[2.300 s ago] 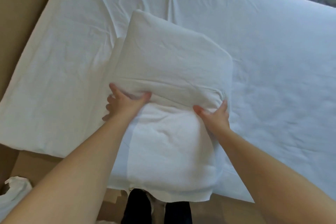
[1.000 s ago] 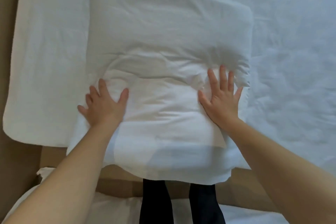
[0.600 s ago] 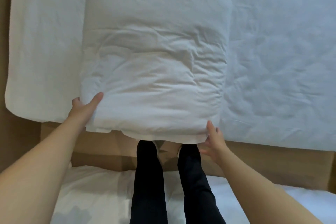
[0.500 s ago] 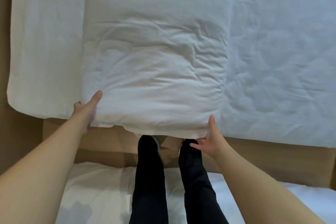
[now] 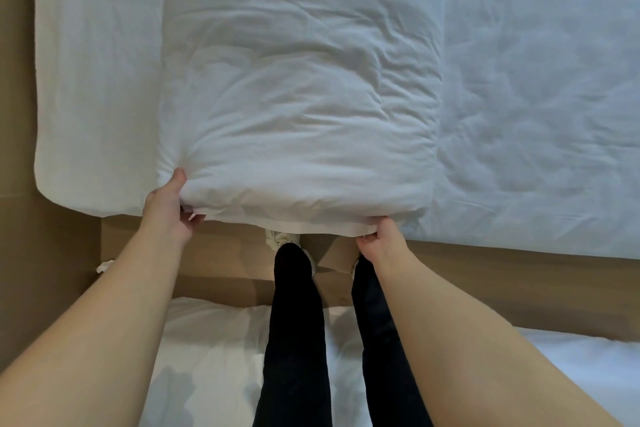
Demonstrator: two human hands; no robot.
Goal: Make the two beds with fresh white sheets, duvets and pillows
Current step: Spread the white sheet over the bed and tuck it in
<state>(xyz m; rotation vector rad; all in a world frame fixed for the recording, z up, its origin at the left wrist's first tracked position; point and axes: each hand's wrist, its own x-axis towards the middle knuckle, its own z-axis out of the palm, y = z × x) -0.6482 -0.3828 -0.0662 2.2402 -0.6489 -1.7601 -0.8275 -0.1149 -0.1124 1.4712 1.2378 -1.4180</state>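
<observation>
A plump white pillow [image 5: 301, 90] in its case lies on the bed's white sheet [image 5: 540, 97], its near end hanging slightly over the mattress edge. My left hand [image 5: 169, 210] grips the pillow's near left corner, thumb on top and fingers underneath. At the near right corner my right hand [image 5: 381, 239] pinches the loose flap of the pillowcase [image 5: 325, 227]. A second white-sheeted bed [image 5: 207, 357] lies behind my legs at the bottom.
A brown floor strip [image 5: 485, 274] runs between the two beds, where my legs in black trousers [image 5: 294, 322] stand. The mattress's left corner [image 5: 62, 184] borders brown floor on the left. A scrap of white cloth [image 5: 104, 266] lies on the floor.
My hands slid from pressing flat on the pillow to its near edge and took hold of both corners. The pillowcase now covers the whole pillow. The view tilted down.
</observation>
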